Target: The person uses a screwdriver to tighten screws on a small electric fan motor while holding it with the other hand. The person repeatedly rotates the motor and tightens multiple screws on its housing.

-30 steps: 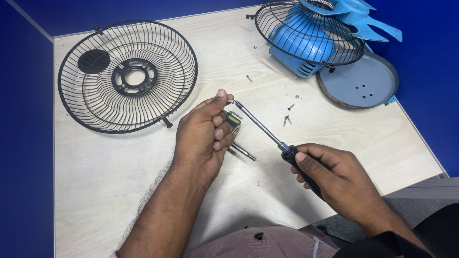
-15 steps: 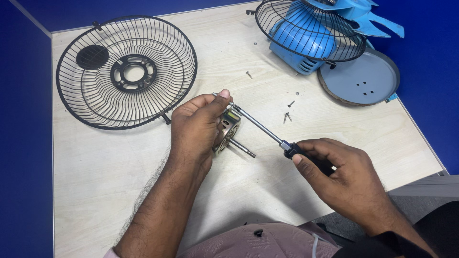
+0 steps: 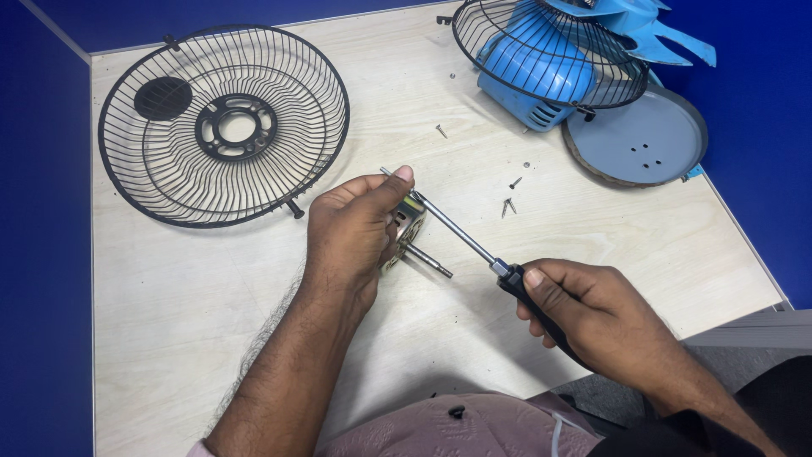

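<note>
My left hand (image 3: 353, 227) grips a small metal fan motor (image 3: 408, 228) just above the pale wooden table (image 3: 169, 288); its shaft (image 3: 430, 261) sticks out toward the lower right. My right hand (image 3: 584, 309) holds a screwdriver (image 3: 474, 241) by its black handle. The long steel shank runs up and left, and its tip lies against the top of the motor under my left thumb. Most of the motor body is hidden by my fingers.
A black wire fan guard (image 3: 224, 127) lies at the back left. A blue fan body with another guard and blades (image 3: 554, 51) lies at the back right, beside a round grey-blue base (image 3: 639, 140). Several loose screws (image 3: 509, 201) lie between them.
Both hands stayed close together at the table's middle. The screwdriver turned slightly in my right hand while its tip stayed on the motor. The view shifted a little.
</note>
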